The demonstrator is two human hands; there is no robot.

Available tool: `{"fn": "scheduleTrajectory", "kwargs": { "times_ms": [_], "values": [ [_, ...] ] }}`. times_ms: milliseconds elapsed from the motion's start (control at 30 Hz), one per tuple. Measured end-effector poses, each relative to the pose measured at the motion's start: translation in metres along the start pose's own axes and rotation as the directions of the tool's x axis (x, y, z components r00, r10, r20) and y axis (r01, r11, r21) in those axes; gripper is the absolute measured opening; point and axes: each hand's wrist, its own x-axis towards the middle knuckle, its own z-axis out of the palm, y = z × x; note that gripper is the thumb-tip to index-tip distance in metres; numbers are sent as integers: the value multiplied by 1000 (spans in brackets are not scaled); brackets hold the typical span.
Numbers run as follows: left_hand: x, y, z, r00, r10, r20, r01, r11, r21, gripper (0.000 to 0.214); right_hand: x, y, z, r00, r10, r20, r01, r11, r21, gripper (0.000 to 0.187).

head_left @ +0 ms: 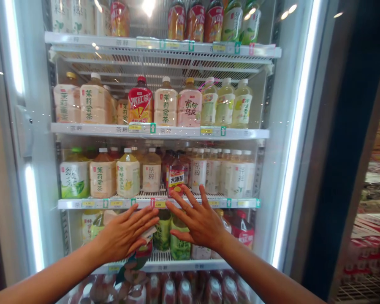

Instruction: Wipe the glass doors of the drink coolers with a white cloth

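Dark bottle point(176, 175) stands on the third shelf point(66, 204), just above the right hand point(199, 219) as seen; that hand is wide open, fingers spread, nothing visibly held. Left hand point(126, 232) is flat, fingers straight and close together; a bit of white point(150, 231) shows at its edge, can't tell if held. Reflections suggest glass point(164, 145) between hands and bottles; contact unclear. Nothing looks finished: no bottle in either hand, those counted all stand on shelves; how much is left can't be judged. Counts: two hands, one dark bottle up front, then leftward one each of white-label bottle point(151, 173), lemon bottle point(128, 174), jasmine bottle point(103, 174), green-label bottle point(74, 175). White bottles point(237, 173) at right too packed to count. Second shelf point(177, 132): one red bottle point(141, 101), one pink bottle point(190, 103), three pale bottles point(226, 103) at right. Top shelf point(104, 42): four amber bottles point(176, 19), two green bottles point(252, 23). Fourth shelf point(221, 265) partly blocked by hands, no count.
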Motion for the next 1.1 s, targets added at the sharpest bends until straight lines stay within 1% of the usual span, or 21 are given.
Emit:
{"fn": "scheduleTrajectory", "kwargs": {
  "times_ms": [33,100,167,233,300,367,433,467,500,567,633,667,700,733,800,833,900,933,967,1033,1100],
  "values": [
    [1,-6,-2,1000,-10,1,10,1000,-1,80,0,0,0,1000,0,-2,0,1000,1,74],
    [16,-34,-9,989,-148,-25,148,989,-4,83,0,0,0,1000,1,-3,-1,1000,1,74],
    [38,-67,-17,921,-379,-93,381,925,-2,83,-1,0,1,1000,2,-1,-2,1000,0,75],
    [48,-80,-19,896,-427,-122,431,903,1,83,-1,0,1,1000,2,4,-2,1000,1,75],
    [39,-63,-15,933,-349,-90,350,937,4,83,-1,0,1,1000,6,5,-6,1000,2,76],
    [17,-31,-8,981,-190,-22,190,982,-2,84,-1,0,1,1000,8,4,-8,1000,3,76],
    [-2,-8,-3,999,-39,20,40,999,-12,82,0,0,0,1000,8,3,-8,1000,6,76],
    [-5,-8,-3,1000,-6,30,7,1000,-16,81,0,0,0,1000,7,2,-7,1000,8,76],
    [-4,-15,-4,999,-16,28,16,1000,-16,81,0,0,0,1000,7,1,-7,1000,10,76],
    [12,-46,-11,990,-138,-12,137,990,-9,81,-1,0,1,1000,5,-3,-5,1000,11,76],
    [31,-78,-18,939,-329,-96,331,944,-1,80,-1,0,2,1000,2,-5,-2,1000,7,76],
    [36,-86,-19,913,-389,-121,392,920,-5,80,-1,0,2,1000,0,-5,0,1000,4,76],
    [36,-85,-19,898,-420,-129,422,906,-10,80,-1,0,2,1000,0,-5,0,1000,3,76],
    [31,-77,-17,904,-411,-115,412,911,-16,81,-2,0,2,1000,0,-4,1,1000,3,76],
    [8,-43,-10,953,-299,-50,298,954,-27,82,-2,0,2,1000,0,4,0,1000,3,76],
    [-6,-24,-6,985,-172,-8,171,985,-37,83,-2,0,2,1000,-1,10,1,1000,3,76],
    [-31,1,0,998,55,34,-54,998,-44,75,-2,0,1,1000,-1,24,1,1000,0,78],
    [-38,4,1,994,100,44,-98,994,-45,72,-2,0,1,1000,0,28,0,1000,-2,79],
    [-41,0,1,996,83,43,-81,996,-41,72,-2,0,1,1000,2,29,-2,1000,-6,79],
    [-38,-19,-3,994,-111,9,111,994,-22,79,-2,0,1,1000,6,26,-5,1000,-15,80],
    [-35,-33,-5,944,-328,-35,328,945,-16,87,-3,0,1,1000,4,23,-3,1000,-21,80]
  ]
}}
